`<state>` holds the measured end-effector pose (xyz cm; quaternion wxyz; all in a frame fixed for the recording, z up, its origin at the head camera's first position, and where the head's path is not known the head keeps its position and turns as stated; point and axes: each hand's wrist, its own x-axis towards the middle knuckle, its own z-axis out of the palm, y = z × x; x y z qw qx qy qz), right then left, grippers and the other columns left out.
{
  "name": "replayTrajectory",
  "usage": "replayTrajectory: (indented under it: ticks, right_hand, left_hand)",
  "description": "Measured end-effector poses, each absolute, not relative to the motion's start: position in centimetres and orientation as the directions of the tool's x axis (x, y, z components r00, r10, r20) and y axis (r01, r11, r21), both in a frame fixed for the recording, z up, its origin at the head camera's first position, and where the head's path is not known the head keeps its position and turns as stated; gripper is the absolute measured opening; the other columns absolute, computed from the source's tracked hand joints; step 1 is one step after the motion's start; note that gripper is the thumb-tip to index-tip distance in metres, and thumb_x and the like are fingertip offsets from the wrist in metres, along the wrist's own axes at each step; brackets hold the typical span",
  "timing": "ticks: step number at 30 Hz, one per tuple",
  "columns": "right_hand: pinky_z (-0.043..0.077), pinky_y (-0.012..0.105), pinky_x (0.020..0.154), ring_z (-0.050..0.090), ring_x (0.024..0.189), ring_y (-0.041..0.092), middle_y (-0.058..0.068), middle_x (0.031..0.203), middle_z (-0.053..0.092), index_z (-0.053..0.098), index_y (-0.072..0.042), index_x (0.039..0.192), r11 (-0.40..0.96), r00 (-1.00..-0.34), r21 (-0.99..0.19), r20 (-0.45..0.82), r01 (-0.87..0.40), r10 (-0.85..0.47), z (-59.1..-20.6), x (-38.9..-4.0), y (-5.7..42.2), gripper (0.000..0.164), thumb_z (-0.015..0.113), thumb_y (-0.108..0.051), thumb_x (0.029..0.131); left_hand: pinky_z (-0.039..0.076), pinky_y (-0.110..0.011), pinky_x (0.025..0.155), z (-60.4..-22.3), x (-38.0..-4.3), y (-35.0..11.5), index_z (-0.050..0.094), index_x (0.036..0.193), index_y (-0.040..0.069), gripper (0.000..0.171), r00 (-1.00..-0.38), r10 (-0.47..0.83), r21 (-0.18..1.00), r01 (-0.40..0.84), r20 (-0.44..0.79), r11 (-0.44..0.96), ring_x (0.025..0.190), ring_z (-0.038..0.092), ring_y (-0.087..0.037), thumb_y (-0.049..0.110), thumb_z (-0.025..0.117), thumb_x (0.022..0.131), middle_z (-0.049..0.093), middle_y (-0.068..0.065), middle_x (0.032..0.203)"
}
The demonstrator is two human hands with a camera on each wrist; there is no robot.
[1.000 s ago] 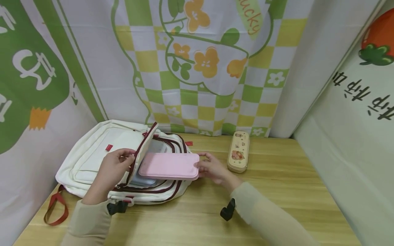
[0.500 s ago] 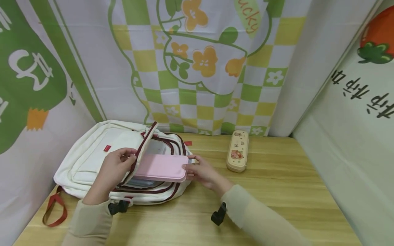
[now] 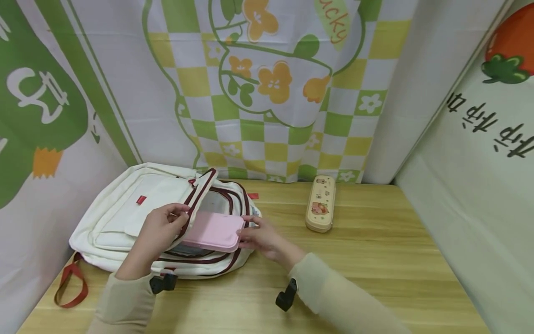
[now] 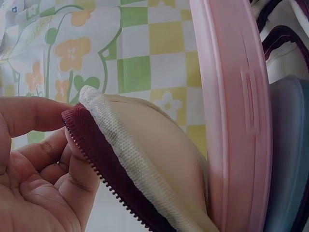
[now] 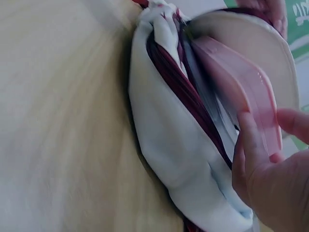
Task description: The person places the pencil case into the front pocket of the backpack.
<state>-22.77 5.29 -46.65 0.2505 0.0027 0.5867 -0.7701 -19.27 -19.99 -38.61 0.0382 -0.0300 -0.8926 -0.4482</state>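
A white backpack (image 3: 118, 222) with dark red zips lies on the table, its front pocket unzipped. My left hand (image 3: 160, 232) pinches the zip edge of the pocket flap (image 4: 149, 145) and holds it raised. With thumb and fingers, my right hand (image 3: 267, 241) grips the right end of a flat pink case (image 3: 214, 232), rounded at the corners. The case's far end is inside the pocket, hidden behind the flap. Next to the case in the left wrist view, a blue-grey item (image 4: 289, 150) sits in the bag; its kind cannot be told.
On the table (image 3: 375, 260), right of the bag, lies a cream pencil case (image 3: 320, 204) with cartoon prints. A red strap loop (image 3: 72, 285) hangs from the bag's lower left. Printed curtains (image 3: 267, 116) stand close behind and at both sides.
My right hand has moved left, sliding the pink case deeper under the flap, so less of it shows. The left hand keeps its hold on the flap, almost in place.
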Motion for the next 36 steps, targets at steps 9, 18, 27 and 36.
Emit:
replayTrajectory:
  ticks: [9, 18, 27, 36]
  right_hand:
    - [0.061, 0.034, 0.079, 0.066, 0.072, 0.015, 0.011, 0.093, 0.062, 0.043, 0.008, 0.149, -0.156, -0.9, -0.921, -0.293, 0.356, -0.321, -46.5, -22.0, 2.3, 0.056, 0.062, 0.007, 0.097]
    - [0.061, 0.034, 0.077, 0.063, 0.069, 0.013, 0.007, 0.09, 0.057, 0.05, 0.006, 0.145, -0.11, -0.917, -0.945, -0.264, 0.308, -0.299, -46.7, -22.6, 0.0, 0.052, 0.065, 0.005, 0.096]
    - [0.061, 0.035, 0.079, 0.065, 0.073, 0.014, 0.008, 0.089, 0.057, 0.053, 0.009, 0.142, -0.128, -0.924, -0.946, -0.254, 0.299, -0.286, -47.2, -22.7, -1.4, 0.051, 0.066, 0.007, 0.093]
    - [0.053, 0.025, 0.066, 0.059, 0.07, 0.012, 0.008, 0.089, 0.063, 0.056, 0.007, 0.141, 0.028, -0.952, -0.984, -0.178, 0.177, -0.249, -47.7, -22.9, -2.3, 0.054, 0.071, -0.002, 0.09]
  left_hand:
    - [0.049, -0.025, 0.065, -38.8, -19.1, -19.4, 0.069, 0.118, -0.008, 0.026, -0.995, 0.026, 0.782, 0.089, 0.094, 0.616, 0.08, 0.06, -0.016, 0.007, 0.061, 0.099, 0.069, -0.012, 0.094]
    - [0.046, -0.028, 0.065, -39.0, -18.9, -19.2, 0.071, 0.116, -0.006, 0.023, -0.995, 0.028, 0.766, 0.092, 0.096, 0.636, 0.076, 0.057, -0.017, 0.006, 0.062, 0.098, 0.068, -0.009, 0.09]
    - [0.046, -0.03, 0.064, -39.1, -18.9, -19.1, 0.071, 0.115, -0.005, 0.023, -0.994, 0.038, 0.754, 0.105, 0.106, 0.649, 0.075, 0.056, -0.018, 0.006, 0.062, 0.098, 0.069, -0.008, 0.088]
    - [0.048, -0.03, 0.065, -39.0, -18.8, -18.8, 0.071, 0.117, -0.006, 0.024, -0.994, 0.051, 0.745, 0.104, 0.093, 0.659, 0.079, 0.06, -0.018, 0.007, 0.063, 0.099, 0.071, -0.01, 0.092]
